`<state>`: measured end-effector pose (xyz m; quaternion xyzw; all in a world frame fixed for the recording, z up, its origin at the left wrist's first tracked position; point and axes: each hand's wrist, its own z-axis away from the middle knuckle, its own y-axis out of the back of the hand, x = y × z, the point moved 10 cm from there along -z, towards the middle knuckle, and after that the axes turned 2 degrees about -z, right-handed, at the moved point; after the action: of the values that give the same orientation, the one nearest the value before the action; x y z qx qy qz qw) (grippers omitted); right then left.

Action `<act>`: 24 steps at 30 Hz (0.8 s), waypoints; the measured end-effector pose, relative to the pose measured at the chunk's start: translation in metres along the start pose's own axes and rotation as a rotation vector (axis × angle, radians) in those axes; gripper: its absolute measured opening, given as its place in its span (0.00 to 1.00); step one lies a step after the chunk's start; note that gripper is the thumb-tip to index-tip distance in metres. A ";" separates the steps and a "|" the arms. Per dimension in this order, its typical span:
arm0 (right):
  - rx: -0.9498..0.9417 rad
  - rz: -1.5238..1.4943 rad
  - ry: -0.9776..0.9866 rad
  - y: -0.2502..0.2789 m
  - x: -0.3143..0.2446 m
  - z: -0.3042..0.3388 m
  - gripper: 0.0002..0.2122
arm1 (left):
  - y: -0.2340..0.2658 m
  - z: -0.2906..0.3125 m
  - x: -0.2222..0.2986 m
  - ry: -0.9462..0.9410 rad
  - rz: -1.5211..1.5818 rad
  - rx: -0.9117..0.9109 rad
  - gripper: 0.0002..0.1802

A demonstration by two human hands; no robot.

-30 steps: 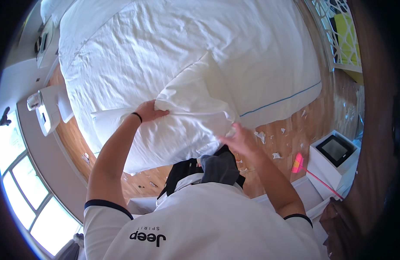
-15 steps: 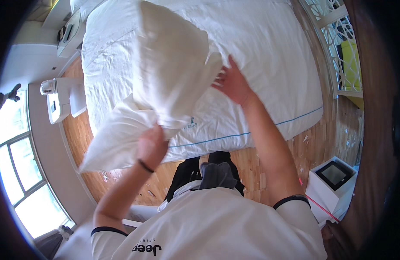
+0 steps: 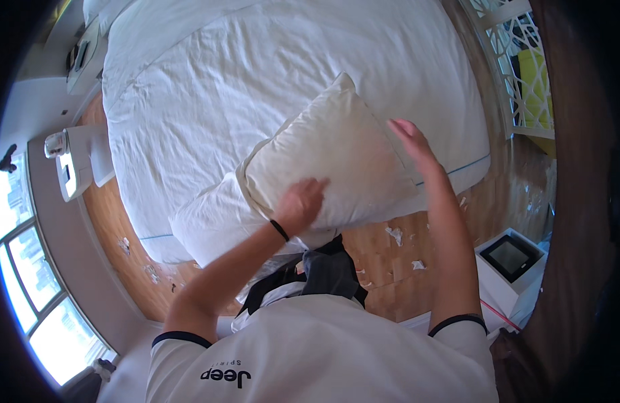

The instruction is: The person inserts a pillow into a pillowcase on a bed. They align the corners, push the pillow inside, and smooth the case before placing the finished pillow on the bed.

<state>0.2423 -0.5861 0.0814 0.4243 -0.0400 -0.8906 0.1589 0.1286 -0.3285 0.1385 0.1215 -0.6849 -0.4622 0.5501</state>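
A plump cream-white pillow (image 3: 364, 148) lies at the near edge of the bed, tilted, its far corner pointing away from me. The left part of it sits inside a white pillowcase (image 3: 206, 215), whose open hem crosses the pillow at a slant and whose loose end spreads left. My left hand (image 3: 302, 205) is over the pillow's near side, just right of that hem; it is slightly blurred, its fingers loosely stretched and gripping nothing visible. Beside the pillow's right end, my right hand (image 3: 414, 142) is open with fingers extended.
A white quilt (image 3: 270, 80) with a blue line covers the bed. Scraps litter the wooden floor (image 3: 377, 269). To the right stand a white box (image 3: 501, 285) with a dark-screened device (image 3: 509, 258) and a white lattice panel (image 3: 511, 74). White furniture (image 3: 73, 161) stands left, near the window (image 3: 51, 289).
The pillow has come down from a raised, upright position onto the near bed edge and turned rightward. My left hand has let go of the fabric and moved right; my right hand has shifted right and nearer.
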 end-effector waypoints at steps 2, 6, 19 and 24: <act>0.112 0.087 -0.006 -0.006 0.025 -0.030 0.43 | 0.035 -0.037 -0.033 0.043 -0.148 0.110 0.28; 0.152 0.350 0.059 -0.052 -0.029 -0.076 0.51 | 0.048 -0.060 -0.088 0.127 -0.304 -0.007 0.31; -0.082 0.396 0.148 -0.103 -0.011 -0.042 0.32 | 0.036 -0.132 -0.139 0.317 0.310 -0.169 0.15; -0.057 0.219 0.399 -0.120 -0.068 0.082 0.23 | -0.049 -0.131 -0.211 0.527 -0.018 -0.878 0.52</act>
<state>0.1891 -0.4559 0.1591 0.5803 -0.0285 -0.7674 0.2712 0.3026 -0.2781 -0.0388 -0.0028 -0.2633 -0.6647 0.6992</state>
